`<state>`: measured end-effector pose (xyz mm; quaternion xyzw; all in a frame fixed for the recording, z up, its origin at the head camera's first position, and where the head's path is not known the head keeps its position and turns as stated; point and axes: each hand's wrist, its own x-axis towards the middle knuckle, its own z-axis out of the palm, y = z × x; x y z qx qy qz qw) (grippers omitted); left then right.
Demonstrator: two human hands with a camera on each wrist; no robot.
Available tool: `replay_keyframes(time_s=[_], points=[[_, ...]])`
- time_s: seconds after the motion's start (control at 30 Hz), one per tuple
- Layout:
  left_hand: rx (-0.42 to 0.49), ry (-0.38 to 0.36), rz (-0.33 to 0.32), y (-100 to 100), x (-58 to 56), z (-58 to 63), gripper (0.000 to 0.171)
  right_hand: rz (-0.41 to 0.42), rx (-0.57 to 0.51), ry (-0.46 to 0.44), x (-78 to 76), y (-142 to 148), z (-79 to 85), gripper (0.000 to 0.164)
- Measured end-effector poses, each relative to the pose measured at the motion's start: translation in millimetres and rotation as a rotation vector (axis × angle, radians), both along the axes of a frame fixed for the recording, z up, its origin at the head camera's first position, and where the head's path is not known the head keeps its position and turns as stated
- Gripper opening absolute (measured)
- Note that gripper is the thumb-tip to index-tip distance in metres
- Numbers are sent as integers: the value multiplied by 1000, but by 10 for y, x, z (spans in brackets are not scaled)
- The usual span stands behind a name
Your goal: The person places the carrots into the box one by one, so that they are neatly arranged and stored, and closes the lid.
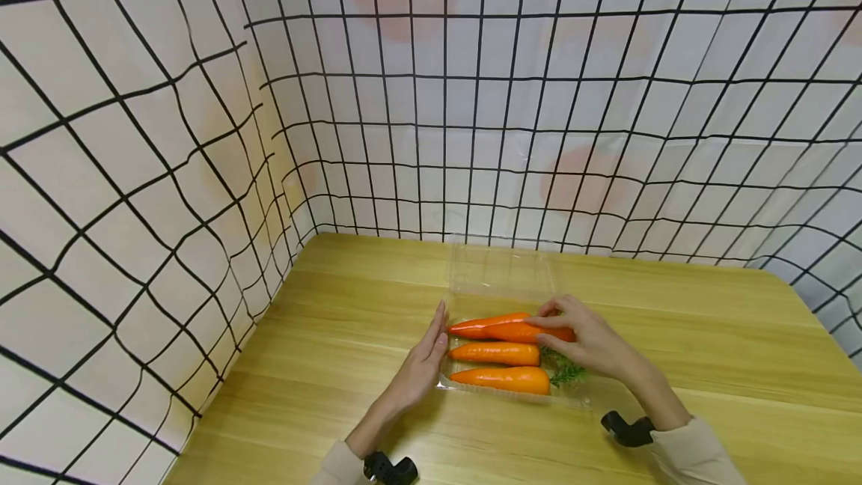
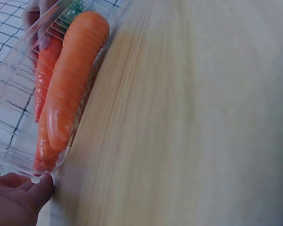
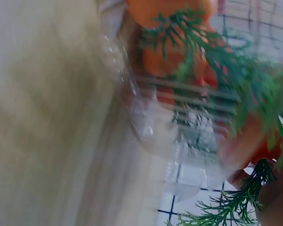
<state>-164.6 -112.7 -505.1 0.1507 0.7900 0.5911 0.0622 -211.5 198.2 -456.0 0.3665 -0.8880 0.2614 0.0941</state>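
Your box (image 1: 498, 394) is on the table (image 1: 303, 365), lid (image 1: 501, 268) at its 12 o'clock; carrots (image 1: 498, 378) in it point twd 9, greens (image 1: 567, 371) nr 4. Your L hand (image 1: 416, 374) is at its 9, R hand (image 1: 592, 339) over its 2.

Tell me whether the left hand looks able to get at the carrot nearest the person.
Probably yes: the left hand is close to the tip of the near carrot, and the lid lies open, leaving the top free. Only the side wall of the box seems in between, so it would have to go over.
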Motion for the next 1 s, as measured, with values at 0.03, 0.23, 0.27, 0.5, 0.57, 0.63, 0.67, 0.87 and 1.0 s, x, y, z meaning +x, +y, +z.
replay_keyframes(time_s=[0.03,0.23,0.27,0.5,0.57,0.63,0.67,0.87,1.0], points=[[-1,1,2,-1,1,-1,59,3,-9,0,-5,-11,-18,27],[1,0,2,1,2,-3,59,1,-40,-12,-16,-80,-78,25],[0,1,3,1,2,-3,59,-3,-42,-19,-15,-88,-78,25],[-6,3,11,0,4,-2,58,-21,-37,-13,-18,-174,-67,24],[-7,0,11,-2,6,-2,58,-23,-32,-8,-20,-207,-64,23],[-4,-1,11,-4,9,1,58,-25,-30,-5,-22,-237,-59,22],[-2,-1,11,-5,11,4,59,-26,-28,-5,-24,-252,-58,22],[-3,0,11,-6,10,0,59,-23,-7,-37,-38,-337,-56,23],[-3,6,9,-4,6,1,58,-21,3,-62,-50,-413,-63,23]])
